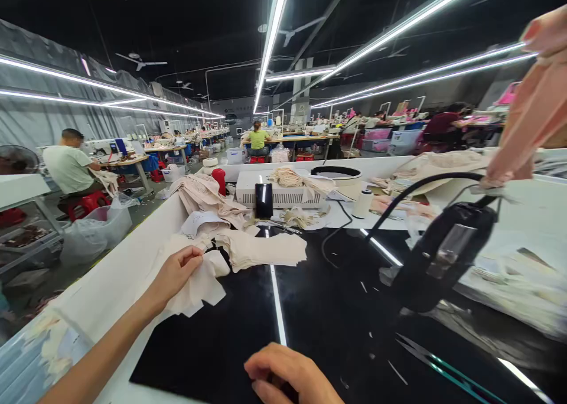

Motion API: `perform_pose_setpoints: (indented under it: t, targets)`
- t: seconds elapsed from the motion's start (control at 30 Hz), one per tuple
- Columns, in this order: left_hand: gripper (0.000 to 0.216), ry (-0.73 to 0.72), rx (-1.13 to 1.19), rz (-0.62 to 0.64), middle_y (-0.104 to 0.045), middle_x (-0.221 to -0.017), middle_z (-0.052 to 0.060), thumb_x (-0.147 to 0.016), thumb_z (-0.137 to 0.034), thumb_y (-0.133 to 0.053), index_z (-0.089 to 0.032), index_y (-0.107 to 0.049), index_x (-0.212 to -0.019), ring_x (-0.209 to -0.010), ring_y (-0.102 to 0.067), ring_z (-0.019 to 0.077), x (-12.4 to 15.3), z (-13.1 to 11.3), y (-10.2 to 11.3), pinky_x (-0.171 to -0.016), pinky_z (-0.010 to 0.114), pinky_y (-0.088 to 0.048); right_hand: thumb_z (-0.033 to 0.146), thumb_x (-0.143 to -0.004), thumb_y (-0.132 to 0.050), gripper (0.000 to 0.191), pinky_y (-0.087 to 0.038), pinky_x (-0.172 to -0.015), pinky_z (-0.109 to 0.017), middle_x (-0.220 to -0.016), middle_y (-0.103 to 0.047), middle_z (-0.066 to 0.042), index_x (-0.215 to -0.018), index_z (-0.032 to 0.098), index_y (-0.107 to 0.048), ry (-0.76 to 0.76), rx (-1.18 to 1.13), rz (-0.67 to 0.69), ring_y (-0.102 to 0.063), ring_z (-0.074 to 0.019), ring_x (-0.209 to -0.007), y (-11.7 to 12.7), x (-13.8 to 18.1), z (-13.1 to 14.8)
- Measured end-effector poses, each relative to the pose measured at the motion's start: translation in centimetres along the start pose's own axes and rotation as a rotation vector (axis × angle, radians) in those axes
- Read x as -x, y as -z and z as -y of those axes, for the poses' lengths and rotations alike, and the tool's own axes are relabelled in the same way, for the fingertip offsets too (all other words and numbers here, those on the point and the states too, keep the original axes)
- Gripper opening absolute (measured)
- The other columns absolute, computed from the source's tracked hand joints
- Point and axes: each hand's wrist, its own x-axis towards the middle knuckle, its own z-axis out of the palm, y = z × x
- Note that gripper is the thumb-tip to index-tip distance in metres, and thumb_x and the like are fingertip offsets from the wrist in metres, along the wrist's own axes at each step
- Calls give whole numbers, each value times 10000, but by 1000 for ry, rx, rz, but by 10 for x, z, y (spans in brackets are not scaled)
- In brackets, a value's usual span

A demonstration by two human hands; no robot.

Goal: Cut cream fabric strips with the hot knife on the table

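Note:
My left hand (179, 274) pinches the upper edge of a cream fabric piece (201, 292) at the left side of the glossy black tabletop (319, 315). Behind that piece lies a stack of cut cream fabric (266, 249). My right hand (287, 371) hovers low at the front of the black top, fingers curled; whether anything sits in them is hidden. To its right, scissors with teal handles (452, 368) lie on the surface. A black machine head (443, 262) with a cable stands at the right.
Fabric heaps (208, 197), a white box (248, 185), a dark phone-like device (264, 201) and a thread cone (363, 203) line the back. A pink cloth strip (522, 108) hangs at upper right. White side walls (110, 280) border the table. Other people sit farther off, one at left (68, 165).

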Motion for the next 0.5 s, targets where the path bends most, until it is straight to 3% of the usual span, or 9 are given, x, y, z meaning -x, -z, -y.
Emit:
perform_pose_setpoints:
  t: [0.13, 0.23, 0.37, 0.5]
  targets:
    - [359, 70, 255, 216, -576, -743, 12, -733, -581, -541, -231, -487, -798, -710, -598, 193, 20, -21, -35, -690, 314, -522, 693, -815, -733, 635, -568, -656, -277, -1054, -647, -78, -1248, 233, -667, -244, -541, -193, -645, -217, -918, -4, -7, 15]
    - [347, 115, 365, 350, -578, -760, 21, -733, -572, -546, -237, -480, -796, -696, -584, 191, 35, -33, -59, -648, 308, -513, 694, -751, -803, 675, -552, -659, -236, -1146, -621, -79, -1222, 227, -673, -294, -767, -258, -621, -186, -948, -1, -6, 23]
    - [356, 194, 436, 483, -526, -703, 5, -707, -581, -599, -245, -487, -750, -648, -542, 185, 47, -37, -82, -601, 293, -466, 661, -720, -847, 635, -445, -565, -166, -934, -634, -18, -1120, 200, -673, -249, -759, -373, -561, -108, -758, 6, 0, 23]
    - [423, 245, 486, 551, -509, -626, -10, -675, -637, -653, -244, -501, -718, -565, -488, 167, 44, -13, -99, -519, 271, -389, 693, -668, -852, 651, -383, -506, -187, -791, -594, 17, -1026, 184, -661, -242, -672, -416, -519, -110, -665, 12, 7, 16]
